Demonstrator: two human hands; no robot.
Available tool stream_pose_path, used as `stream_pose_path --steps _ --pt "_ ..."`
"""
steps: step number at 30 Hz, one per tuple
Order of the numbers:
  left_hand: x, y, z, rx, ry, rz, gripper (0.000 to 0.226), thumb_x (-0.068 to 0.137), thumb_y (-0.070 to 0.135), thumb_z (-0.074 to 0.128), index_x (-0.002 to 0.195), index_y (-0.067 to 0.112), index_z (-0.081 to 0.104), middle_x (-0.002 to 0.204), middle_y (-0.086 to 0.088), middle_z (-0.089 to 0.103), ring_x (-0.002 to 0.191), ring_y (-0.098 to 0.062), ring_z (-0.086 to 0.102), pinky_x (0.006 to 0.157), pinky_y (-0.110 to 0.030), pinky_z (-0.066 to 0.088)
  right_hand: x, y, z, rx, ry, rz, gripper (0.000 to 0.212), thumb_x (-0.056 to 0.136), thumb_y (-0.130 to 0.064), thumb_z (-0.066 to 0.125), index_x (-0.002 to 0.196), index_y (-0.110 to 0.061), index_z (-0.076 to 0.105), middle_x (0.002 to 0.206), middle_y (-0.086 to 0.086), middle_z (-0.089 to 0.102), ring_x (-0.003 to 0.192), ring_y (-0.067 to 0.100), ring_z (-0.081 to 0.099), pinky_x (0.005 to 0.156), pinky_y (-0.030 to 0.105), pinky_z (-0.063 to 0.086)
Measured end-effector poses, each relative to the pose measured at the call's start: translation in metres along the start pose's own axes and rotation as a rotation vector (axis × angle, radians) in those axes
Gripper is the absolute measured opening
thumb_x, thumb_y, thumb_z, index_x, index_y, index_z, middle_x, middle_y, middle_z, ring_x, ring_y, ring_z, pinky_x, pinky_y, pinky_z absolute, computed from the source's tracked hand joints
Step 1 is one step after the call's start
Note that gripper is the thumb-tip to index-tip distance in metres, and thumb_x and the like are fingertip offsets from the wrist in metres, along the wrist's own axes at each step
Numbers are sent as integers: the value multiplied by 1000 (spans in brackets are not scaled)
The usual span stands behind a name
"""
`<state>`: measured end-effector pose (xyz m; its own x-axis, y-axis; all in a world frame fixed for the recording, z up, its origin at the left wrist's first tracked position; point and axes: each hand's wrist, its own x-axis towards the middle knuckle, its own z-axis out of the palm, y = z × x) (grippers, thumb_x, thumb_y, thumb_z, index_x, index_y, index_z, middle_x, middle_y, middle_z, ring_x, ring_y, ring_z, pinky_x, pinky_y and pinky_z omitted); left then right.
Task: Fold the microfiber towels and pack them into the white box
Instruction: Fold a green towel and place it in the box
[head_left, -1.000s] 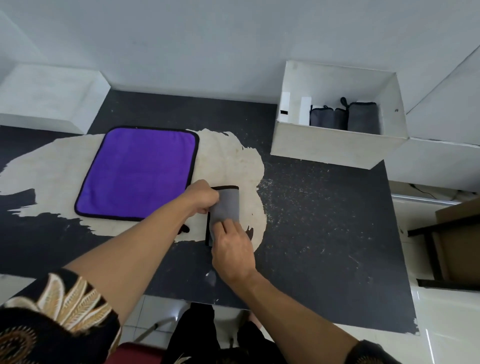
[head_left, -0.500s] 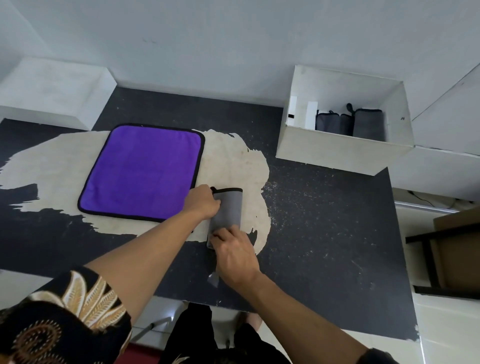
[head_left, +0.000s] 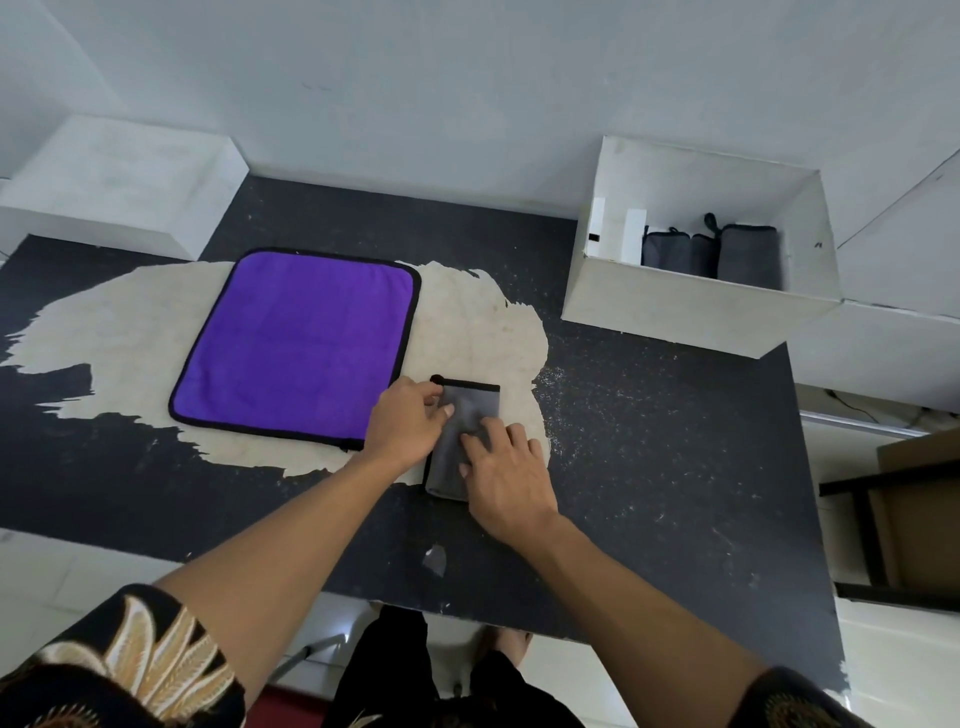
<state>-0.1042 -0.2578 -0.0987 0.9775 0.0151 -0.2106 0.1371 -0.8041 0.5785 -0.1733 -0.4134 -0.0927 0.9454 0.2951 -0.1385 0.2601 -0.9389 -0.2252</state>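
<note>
A small grey towel, folded into a narrow strip with black trim, lies on the table's middle. My left hand rests on its left edge, fingers curved over the far corner. My right hand presses flat on its near half with straight fingers. A purple towel with a black border lies spread flat to the left. The white box stands at the back right and holds folded grey towels upright inside.
The table is black with a worn pale patch under the towels. A white block sits at the back left corner. A dark frame with a brown board stands beyond the table's right edge.
My right hand has slid further up over the grey towel, flattening it. My left hand stays at the towel's left edge. The view has shifted slightly.
</note>
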Motion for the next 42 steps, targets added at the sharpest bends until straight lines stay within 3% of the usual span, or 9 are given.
stream_pose_path --steps 8,13,18,23,28,31,34,38,42 --pt "-12 9 -5 -133 53 -53 39 90 11 66 127 19 55 85 7 59 83 -15 60 72 -27 47 20 -3 -24 -119 -114 -70 30 89 -26 53 118 -19 58 123 8 43 108 30 41 87 41 33" --pt "-48 10 -6 95 -71 -325 30 80 39 65 104 28 51 89 7 62 76 -13 54 50 -25 31 32 -3 -24 -29 25 -66 51 90 -28 53 138 -18 43 150 12 26 135 33 27 101 45 31" --pt "-66 6 4 114 -159 -273 15 85 34 63 94 23 62 89 1 67 78 -19 61 61 -30 45 45 -3 5 -124 -142 -165 63 102 -47 27 157 -22 9 164 10 -12 149 33 -15 115 64 4" --pt "-66 -4 5 140 -111 -229 19 90 27 63 103 15 68 99 -8 70 94 -28 63 79 -37 52 65 5 19 -134 -166 -74 67 100 -58 10 156 -27 -10 161 6 -24 147 28 -24 113 66 -8" --pt "-69 -2 5 175 16 -218 19 96 28 56 102 13 65 101 -8 66 90 -26 62 69 -32 43 70 4 17 -102 -208 -80 66 100 -56 9 155 -27 -14 160 6 -27 146 27 -27 114 65 -10" --pt "-61 7 2 19 20 -269 43 94 38 59 127 11 54 119 -8 55 105 -26 58 82 -34 45 65 3 5 174 -82 98 62 103 -47 21 156 -21 2 164 8 -11 150 29 -9 118 56 3" --pt "-46 16 0 -63 -47 -362 62 93 48 58 136 7 47 125 -11 57 113 -27 57 88 -36 46 45 3 -2 482 240 574 50 97 -32 52 140 -11 37 143 15 40 128 36 44 101 45 40" --pt "-32 26 2 -167 -180 -461 50 91 46 60 117 4 60 111 -11 67 98 -27 63 72 -31 50 33 -1 1 691 -25 694 48 88 -39 66 122 -12 48 116 9 61 105 29 61 77 32 44" --pt "-23 32 0 -431 -300 -528 35 93 36 63 113 7 65 107 -8 70 95 -23 66 82 -32 55 38 3 -7 1008 -102 741 30 83 -31 71 107 -15 63 100 3 68 96 22 66 79 36 56"
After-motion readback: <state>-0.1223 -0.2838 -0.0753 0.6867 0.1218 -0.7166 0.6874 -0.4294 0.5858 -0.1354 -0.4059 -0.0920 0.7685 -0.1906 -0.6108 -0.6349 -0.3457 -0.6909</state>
